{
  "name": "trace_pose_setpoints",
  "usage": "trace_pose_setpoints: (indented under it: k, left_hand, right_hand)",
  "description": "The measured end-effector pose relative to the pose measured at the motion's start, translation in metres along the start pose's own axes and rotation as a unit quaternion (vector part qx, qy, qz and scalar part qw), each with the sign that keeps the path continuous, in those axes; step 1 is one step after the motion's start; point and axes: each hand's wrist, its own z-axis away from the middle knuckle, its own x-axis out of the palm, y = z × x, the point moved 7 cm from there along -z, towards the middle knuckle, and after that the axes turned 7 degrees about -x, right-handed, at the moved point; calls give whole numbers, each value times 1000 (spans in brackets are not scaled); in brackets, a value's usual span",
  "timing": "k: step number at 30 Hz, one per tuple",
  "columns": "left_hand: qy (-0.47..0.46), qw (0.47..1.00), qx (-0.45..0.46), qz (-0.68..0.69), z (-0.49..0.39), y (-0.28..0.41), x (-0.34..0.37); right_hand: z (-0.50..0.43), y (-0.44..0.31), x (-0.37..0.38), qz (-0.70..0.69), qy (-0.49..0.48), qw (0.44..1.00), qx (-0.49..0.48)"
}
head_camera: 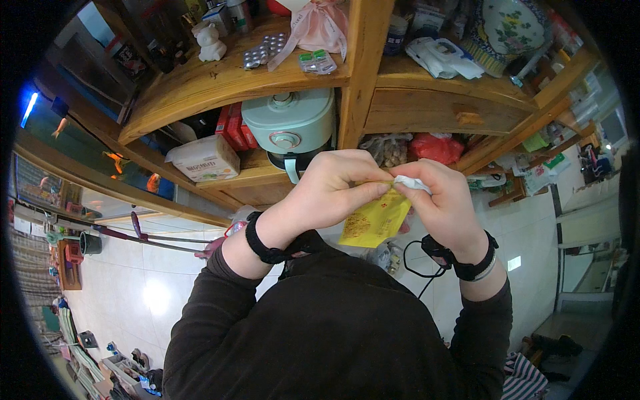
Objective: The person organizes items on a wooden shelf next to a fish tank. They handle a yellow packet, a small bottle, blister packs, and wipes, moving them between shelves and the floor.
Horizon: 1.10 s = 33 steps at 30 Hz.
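Observation:
A yellow printed packet (376, 220) hangs below my hands, gripped along its top edge. My left hand (337, 187) pinches that edge between thumb and forefinger. Close beside it, my right hand (440, 200) pinches near the packet's top corner. A small crumpled white piece (412, 184), perhaps tissue, is also tucked between the right thumb and forefinger. The fingertips of both hands nearly meet. Whether the packet is torn at the top cannot be made out, since the fingers cover it.
Before me stands a wooden shelf unit (369, 75). It holds a mint-green air fryer (287, 122), a tissue pack (205, 159), blister packs (265, 50) and a red plastic bag (436, 147). At left is a fish tank (85, 142); bagged items (387, 255) lie below the packet.

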Motion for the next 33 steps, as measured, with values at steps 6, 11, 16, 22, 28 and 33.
trace_pose_setpoints:
  k: [6,11,16,22,28,33]
  left_hand:
    - [77,975,-98,183,7,-14,-21]
    - [134,892,-133,410,6,-23,-14]
    - [134,813,-171,540,-4,-26,15]
    - [69,820,-181,539,-5,-8,41]
    - [44,884,-141,444,1,3,42]
    - [5,900,-155,406,7,3,47]
  right_hand:
    - [19,50,-44,-89,176,970,141]
    - [64,63,-24,-202,152,951,180]
    - [75,54,47,-354,125,912,166]
    - [66,38,28,-443,322,829,111]
    - [64,23,-13,-415,364,830,79]
    - [70,33,-24,-373,420,820,110]
